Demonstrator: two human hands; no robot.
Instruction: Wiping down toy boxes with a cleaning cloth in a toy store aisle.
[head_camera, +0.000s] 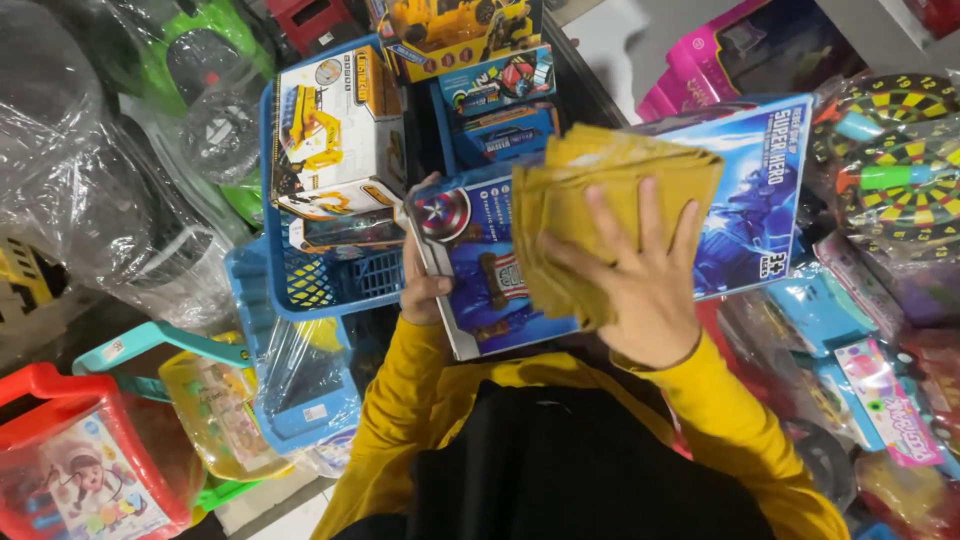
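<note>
My left hand (422, 285) grips the left edge of a large flat blue toy box (755, 190) with a shield and figure printed on it, held tilted in front of me. My right hand (640, 275) presses a folded yellow cloth (590, 185) flat against the front of that box, fingers spread over it. Both arms wear yellow sleeves.
A blue plastic basket (330, 285) at left holds boxed yellow construction toys (335, 130). Plastic-wrapped toys (120, 150) pile at far left. A red case (80, 460) sits lower left. Dartboard toys (900, 160) and a pink box (720, 60) crowd the right.
</note>
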